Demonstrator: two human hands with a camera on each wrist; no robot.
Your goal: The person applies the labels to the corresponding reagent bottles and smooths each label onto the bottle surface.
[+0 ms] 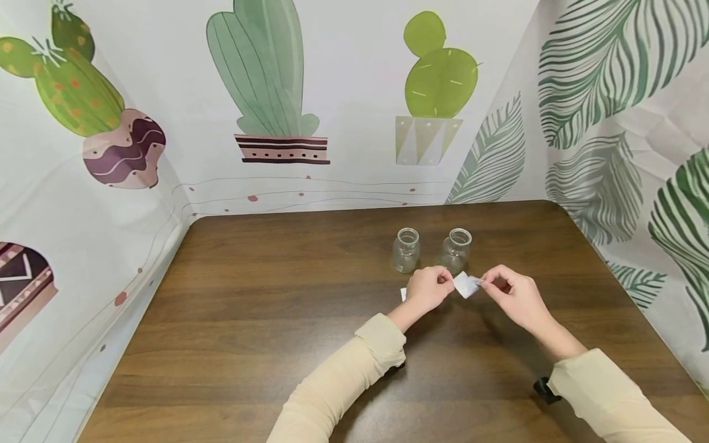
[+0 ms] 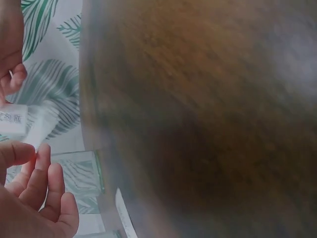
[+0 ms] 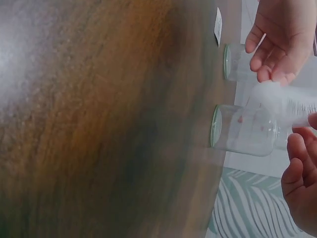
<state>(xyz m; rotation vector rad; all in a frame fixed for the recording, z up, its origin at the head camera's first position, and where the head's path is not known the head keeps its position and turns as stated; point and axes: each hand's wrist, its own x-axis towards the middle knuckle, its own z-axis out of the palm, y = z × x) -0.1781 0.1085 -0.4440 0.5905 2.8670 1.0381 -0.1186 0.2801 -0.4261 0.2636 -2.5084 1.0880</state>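
Note:
Left hand (image 1: pixel 426 290) and right hand (image 1: pixel 516 298) are raised in front of two glass jars, pinching opposite ends of a small white printed piece (image 1: pixel 465 285). It could be a label or a packet; I cannot tell which. In the right wrist view, dark print covers its clear-looking part (image 3: pixel 301 106), and a blurred white part (image 3: pixel 269 96) lies at the left fingertips. One open glass jar (image 1: pixel 407 252) stands upright behind the left hand. The other open jar (image 1: pixel 456 246) stands to its right, partly behind the white piece.
Another small white piece (image 1: pixel 403 295) is on the brown wooden table (image 1: pixel 249 320), partly hidden by the left hand. A black object (image 1: pixel 546 391) shows at the right sleeve cuff. Printed wall cloth (image 1: pixel 354 98) with cacti and leaves rises beyond the table's back edge.

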